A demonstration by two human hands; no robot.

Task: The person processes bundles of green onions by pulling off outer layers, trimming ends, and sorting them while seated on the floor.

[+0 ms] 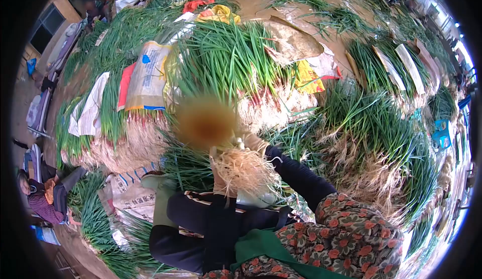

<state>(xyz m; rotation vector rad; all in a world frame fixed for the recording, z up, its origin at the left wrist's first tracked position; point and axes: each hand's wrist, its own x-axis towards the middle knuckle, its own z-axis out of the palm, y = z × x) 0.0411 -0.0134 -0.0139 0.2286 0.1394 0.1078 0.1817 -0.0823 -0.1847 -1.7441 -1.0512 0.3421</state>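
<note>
A bunch of green onions with pale, shaggy roots (246, 171) is held in front of my lap, roots toward me. My left hand (220, 176) grips it along the left side of the roots. At the upper right of the roots, my right hand (255, 142) closes around the pale stalks; its dark sleeve comes in from the right. A round brown blur (207, 121) covers part of the view just above, hiding some fingertips and stalks. Beyond my hands lies a large heap of green onions (226, 58), roots facing me.
More onion heaps lie left and right (371, 123), some under sacks (146, 75). A printed white sack (131, 194) is on the floor by my legs. Another person in a dark red patterned top (46, 204) sits at far left. Yellow and red bags (307, 77) lie ahead.
</note>
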